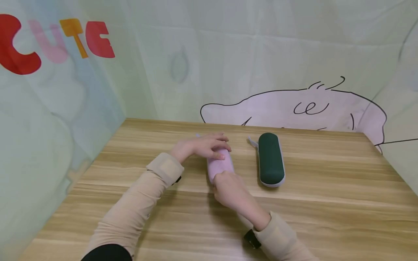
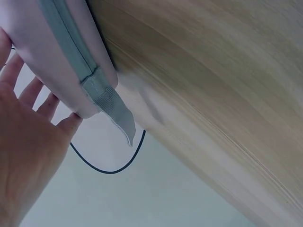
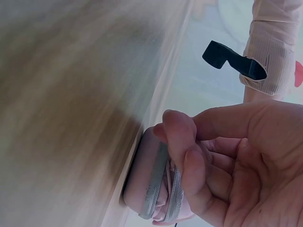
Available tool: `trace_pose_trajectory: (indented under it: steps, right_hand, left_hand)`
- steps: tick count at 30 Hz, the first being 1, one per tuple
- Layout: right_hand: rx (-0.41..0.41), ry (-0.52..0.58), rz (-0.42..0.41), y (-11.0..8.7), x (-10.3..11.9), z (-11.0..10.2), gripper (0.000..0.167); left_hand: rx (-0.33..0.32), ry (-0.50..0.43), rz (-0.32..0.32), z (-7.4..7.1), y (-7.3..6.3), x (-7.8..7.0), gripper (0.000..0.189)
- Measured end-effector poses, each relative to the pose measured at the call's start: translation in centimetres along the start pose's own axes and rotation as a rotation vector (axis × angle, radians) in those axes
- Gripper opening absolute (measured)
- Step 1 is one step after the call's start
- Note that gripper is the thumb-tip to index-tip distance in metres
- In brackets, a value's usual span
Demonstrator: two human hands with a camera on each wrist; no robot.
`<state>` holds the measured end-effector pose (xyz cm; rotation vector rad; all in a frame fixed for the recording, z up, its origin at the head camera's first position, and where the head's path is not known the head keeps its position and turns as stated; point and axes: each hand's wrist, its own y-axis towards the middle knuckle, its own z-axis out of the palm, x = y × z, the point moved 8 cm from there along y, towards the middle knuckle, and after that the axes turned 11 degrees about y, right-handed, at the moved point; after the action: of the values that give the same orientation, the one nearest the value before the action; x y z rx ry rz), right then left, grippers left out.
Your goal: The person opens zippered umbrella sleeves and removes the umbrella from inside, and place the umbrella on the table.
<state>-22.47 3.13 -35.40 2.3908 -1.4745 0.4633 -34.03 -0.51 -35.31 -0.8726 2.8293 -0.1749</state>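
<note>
A long pink zippered case (image 1: pixel 218 166) lies on the wooden table. My left hand (image 1: pixel 206 145) holds its far end, the thumb on top and the fingers bent over it. In the left wrist view, a grey-green fabric tab (image 2: pixel 112 109) sticks out at the end of the zip. At the near end, my right hand (image 1: pixel 230 190) has its fingers curled against the zip. The right wrist view shows the thumb and finger pinched there, the pull itself hidden. Just below them the zipper tape (image 3: pixel 154 189) stands parted, with pink lining between its edges.
To the right of the pink case lies a dark green zippered case (image 1: pixel 271 158), with a light rim and a pale tab at its far left. A printed curtain (image 1: pixel 228 65) hangs behind the wooden table (image 1: pixel 326 203) and along its left side.
</note>
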Motion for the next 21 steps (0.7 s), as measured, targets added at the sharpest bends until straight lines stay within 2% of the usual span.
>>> trace_pose_trajectory:
  steps: [16, 21]
  right_hand:
    - [0.009, -0.002, 0.026, -0.20, -0.01, -0.15, 0.017]
    - [-0.003, -0.006, 0.029, -0.37, 0.08, -0.23, 0.017]
  left_hand:
    - [-0.020, 0.037, -0.081, -0.17, -0.73, -0.36, 0.047]
    - [-0.050, 0.049, -0.098, -0.17, -0.96, -0.42, 0.047]
